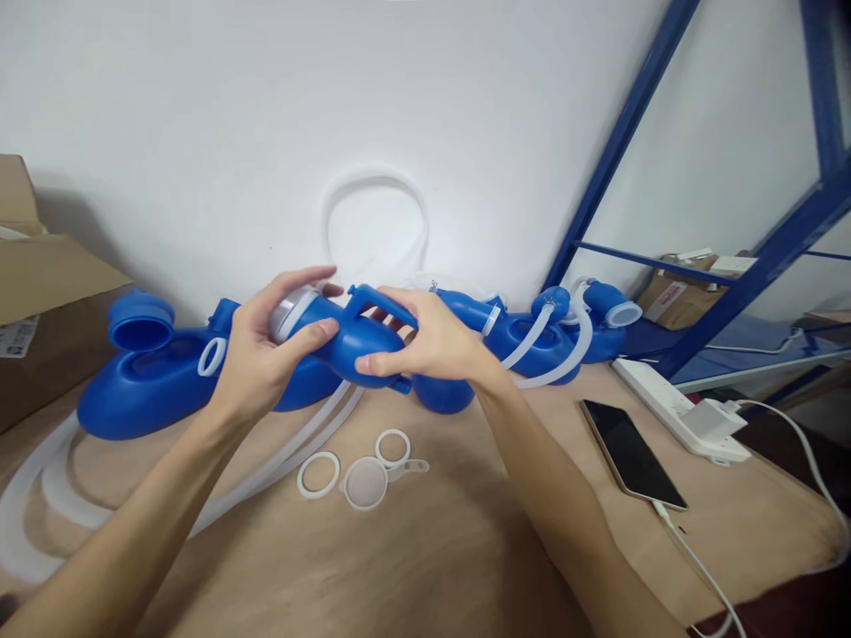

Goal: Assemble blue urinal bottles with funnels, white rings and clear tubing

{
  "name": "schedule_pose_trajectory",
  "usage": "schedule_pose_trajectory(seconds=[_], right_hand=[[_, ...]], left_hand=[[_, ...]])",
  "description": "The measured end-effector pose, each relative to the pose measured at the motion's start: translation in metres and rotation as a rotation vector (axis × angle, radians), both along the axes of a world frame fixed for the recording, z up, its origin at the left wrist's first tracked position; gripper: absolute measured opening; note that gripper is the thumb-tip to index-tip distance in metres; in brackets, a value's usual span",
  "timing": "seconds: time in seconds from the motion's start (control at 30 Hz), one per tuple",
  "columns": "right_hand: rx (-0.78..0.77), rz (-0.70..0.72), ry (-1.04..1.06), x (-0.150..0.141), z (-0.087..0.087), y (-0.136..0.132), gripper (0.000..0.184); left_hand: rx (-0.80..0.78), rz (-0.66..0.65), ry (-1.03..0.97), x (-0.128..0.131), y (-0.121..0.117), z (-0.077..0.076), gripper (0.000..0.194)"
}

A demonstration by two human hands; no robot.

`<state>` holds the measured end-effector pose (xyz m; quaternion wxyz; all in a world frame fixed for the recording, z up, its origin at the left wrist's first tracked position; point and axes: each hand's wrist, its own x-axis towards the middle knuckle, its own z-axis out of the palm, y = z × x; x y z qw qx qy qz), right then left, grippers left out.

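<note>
My left hand is closed around the neck of a blue urinal bottle, where a clear and white collar sits. My right hand grips the same bottle, its thumb on the body and its fingers through the handle. The bottle lies tilted sideways above the table, neck to the left. Below it on the table are a white ring, a second, smaller ring and a round translucent cap with a strap. Left of my left hand, another white ring leans on a blue bottle.
More blue bottles stand along the wall, with translucent hoses attached. Hoses also curl at the left. A phone on a cable and a power strip lie right. A cardboard box and blue shelf frame flank the table.
</note>
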<state>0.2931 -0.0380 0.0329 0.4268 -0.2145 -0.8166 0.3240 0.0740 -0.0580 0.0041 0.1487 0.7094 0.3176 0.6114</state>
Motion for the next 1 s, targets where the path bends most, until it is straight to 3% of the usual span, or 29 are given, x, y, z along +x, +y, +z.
schedule_pose_trajectory(seconds=[0.2, 0.47, 0.6, 0.77, 0.9, 1.0], right_hand=[[0.022, -0.039, 0.032, -0.01, -0.002, -0.01, 0.045], [0.209, -0.109, -0.004, -0.011, 0.005, -0.025, 0.043], [0.217, -0.086, -0.023, -0.004, 0.009, -0.029, 0.043], [0.045, -0.007, 0.032, 0.001, 0.002, -0.013, 0.082], [-0.115, 0.071, -0.001, -0.001, -0.008, -0.001, 0.105], [-0.138, 0.145, -0.041, -0.003, -0.013, 0.003, 0.119]], left_hand=[[-0.062, 0.036, -0.186, 0.011, -0.006, -0.002, 0.069], [0.066, 0.235, -0.007, 0.015, -0.031, 0.007, 0.047], [0.141, 0.243, 0.045, 0.021, -0.038, 0.008, 0.046], [0.11, 0.252, 0.141, 0.01, -0.028, 0.014, 0.05], [0.067, 0.199, 0.268, -0.008, -0.023, 0.024, 0.07], [0.081, 0.213, 0.433, -0.012, -0.026, 0.03, 0.049]])
